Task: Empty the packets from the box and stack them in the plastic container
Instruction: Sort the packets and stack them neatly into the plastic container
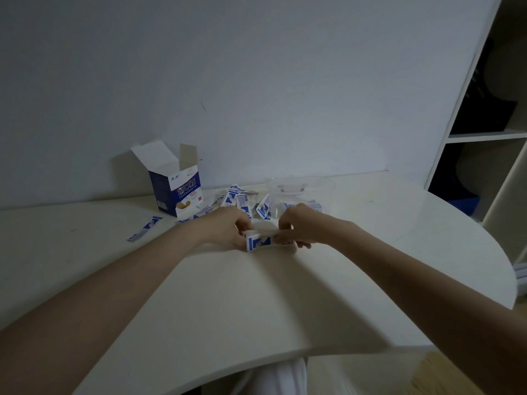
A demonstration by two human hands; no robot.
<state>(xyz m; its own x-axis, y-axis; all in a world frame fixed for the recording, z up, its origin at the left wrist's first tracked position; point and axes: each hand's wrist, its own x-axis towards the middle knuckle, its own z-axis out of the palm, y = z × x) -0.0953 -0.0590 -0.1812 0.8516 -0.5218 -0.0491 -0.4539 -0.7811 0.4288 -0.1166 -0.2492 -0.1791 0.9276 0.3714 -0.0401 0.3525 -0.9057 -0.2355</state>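
Both hands, left (228,228) and right (299,226), pinch one bundle (261,241), long axis spanning them; the container (299,192) sits just beyond the right.

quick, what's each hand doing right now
Left hand: grips the stack of packets.
Right hand: grips the same stack at its other end.
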